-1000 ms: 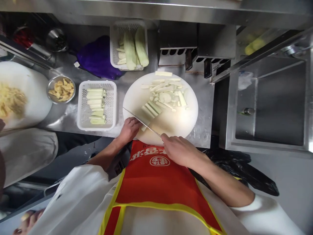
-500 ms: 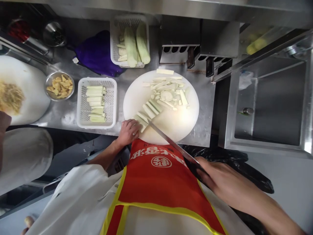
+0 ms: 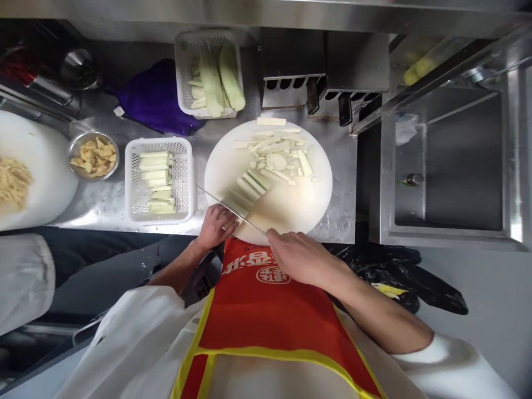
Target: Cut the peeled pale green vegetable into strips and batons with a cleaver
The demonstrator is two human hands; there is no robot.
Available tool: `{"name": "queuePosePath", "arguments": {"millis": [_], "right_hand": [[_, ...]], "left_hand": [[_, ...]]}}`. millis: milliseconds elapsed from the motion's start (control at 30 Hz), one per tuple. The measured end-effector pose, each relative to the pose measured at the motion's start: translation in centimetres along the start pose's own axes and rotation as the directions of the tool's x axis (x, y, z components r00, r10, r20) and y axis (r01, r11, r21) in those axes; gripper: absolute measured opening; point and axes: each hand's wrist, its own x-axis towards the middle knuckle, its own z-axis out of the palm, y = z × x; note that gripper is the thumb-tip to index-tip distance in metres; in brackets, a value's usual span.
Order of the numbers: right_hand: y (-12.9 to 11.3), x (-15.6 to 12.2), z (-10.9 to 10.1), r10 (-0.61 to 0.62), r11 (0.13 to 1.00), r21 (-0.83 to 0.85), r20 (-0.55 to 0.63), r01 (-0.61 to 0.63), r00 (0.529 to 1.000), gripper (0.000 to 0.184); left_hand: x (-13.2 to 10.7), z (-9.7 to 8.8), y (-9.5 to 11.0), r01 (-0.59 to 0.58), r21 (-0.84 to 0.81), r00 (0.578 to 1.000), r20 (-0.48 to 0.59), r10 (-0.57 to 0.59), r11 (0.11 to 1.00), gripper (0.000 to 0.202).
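My right hand (image 3: 297,255) grips a long-bladed kitchen knife (image 3: 233,211), its handle hidden in the fist. The blade slants up and left over the near-left part of a round white cutting board (image 3: 310,199), its tip past the board's edge. Curled close below the blade, my left hand (image 3: 216,226) holds a pale green vegetable piece at the board's near-left edge; the piece is mostly hidden. Pale green vegetable strips (image 3: 254,183) lie side by side just beyond the blade. Farther back on the board are loose trimmings, slices and sticks (image 3: 276,152).
Left of the board stands a white basket (image 3: 191,177) with cut sticks; behind it, another basket (image 3: 179,83) holds larger peeled pieces. A metal bowl (image 3: 76,170) of yellowish pieces, a purple cloth (image 3: 153,94), knife racks (image 3: 286,97) and a sink (image 3: 453,172) surround the work.
My right hand has moved left and inward with the knife, from beside the apron to the board's near edge. The blade now lies across in front of my left hand, which stays put.
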Motion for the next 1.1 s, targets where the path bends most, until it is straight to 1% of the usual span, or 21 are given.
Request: {"name": "queuePosePath", "arguments": {"millis": [100,167,233,300,333,400,467,533,600,700,767,833,900,967,1033,1100], "right_hand": [[0.1,0.8,-0.2,0.015,1.0,0.016,0.013,-0.016,1.0,0.027],[0.6,-0.4,-0.1,0.024,0.998,0.057,0.035,-0.026,0.999,0.029],[1.6,-3.1,0.3,0.054,0.991,0.114,0.082,-0.063,0.995,0.031],[2.9,-6.8,0.9,0.1,0.977,0.169,0.169,-0.129,0.981,0.035],[3.5,-8.7,1.2,0.113,0.97,0.191,0.185,-0.149,0.976,0.038],[4.5,-11.8,1.8,0.185,0.953,0.203,0.205,-0.226,0.961,0.042],[5.2,-13.7,2.5,0.211,0.937,0.232,0.224,-0.262,0.952,0.042],[5.7,-14.3,3.1,0.215,0.92,0.274,0.241,-0.279,0.946,0.037],[6.1,-14.4,3.7,0.221,0.906,0.308,0.239,-0.29,0.946,0.032],[6.6,-14.2,4.1,0.216,0.905,0.321,0.217,-0.279,0.952,0.028],[6.5,-13.9,4.0,0.206,0.914,0.315,0.187,-0.257,0.961,0.029],[6.0,-12.9,3.6,0.193,0.923,0.312,0.136,-0.227,0.972,0.03],[5.1,-11.1,3.0,0.172,0.934,0.301,0.095,-0.193,0.98,0.03],[3.9,-8.6,2.4,0.137,0.95,0.273,0.069,-0.151,0.988,0.029],[2.8,-6.0,1.9,0.1,0.972,0.212,0.011,-0.1,0.995,0.025],[2.1,-4.1,1.7,0.058,0.987,0.15,-0.031,-0.053,0.998,0.022]], "left_hand": [[-0.1,0.1,-0.1,-0.01,0.005,1.0,-0.019,0.01,1.0,0.019],[-0.2,0.3,-0.1,-0.005,0.001,1.0,-0.028,0.005,1.0,0.019],[-0.2,0.5,-0.1,0.005,-0.006,0.999,-0.037,-0.005,1.0,0.019],[-0.3,0.5,-0.1,0.004,-0.01,0.999,-0.048,-0.005,1.0,0.02],[-0.4,0.5,-0.1,-0.002,-0.011,0.999,-0.054,0.001,1.0,0.02],[-0.6,0.4,-0.1,-0.002,-0.011,0.998,-0.061,0.002,1.0,0.02],[-0.7,0.2,0.0,0.017,-0.003,0.998,-0.061,-0.017,1.0,0.024],[-0.8,0.0,0.0,0.03,0.011,0.998,-0.059,-0.029,1.0,0.029],[-0.9,-0.3,0.1,0.023,0.02,0.998,-0.052,-0.022,1.0,0.03],[-1.0,-0.6,0.1,0.009,0.021,0.998,-0.061,-0.008,1.0,0.027],[-1.0,-0.6,0.1,-0.017,0.016,0.996,-0.091,0.018,1.0,0.026],[-1.0,-0.6,-0.1,-0.048,0.016,0.992,-0.114,0.049,0.999,0.024],[-1.0,-0.6,-0.4,-0.056,0.019,0.993,-0.104,0.058,0.998,0.022],[-1.0,-0.5,-0.7,-0.041,0.022,0.996,-0.075,0.043,0.999,0.019],[-0.9,-0.5,-0.9,-0.025,0.022,0.998,-0.048,0.026,0.999,0.019],[-0.9,-0.5,-1.1,-0.018,0.021,0.999,-0.036,0.019,1.0,0.02]]}}
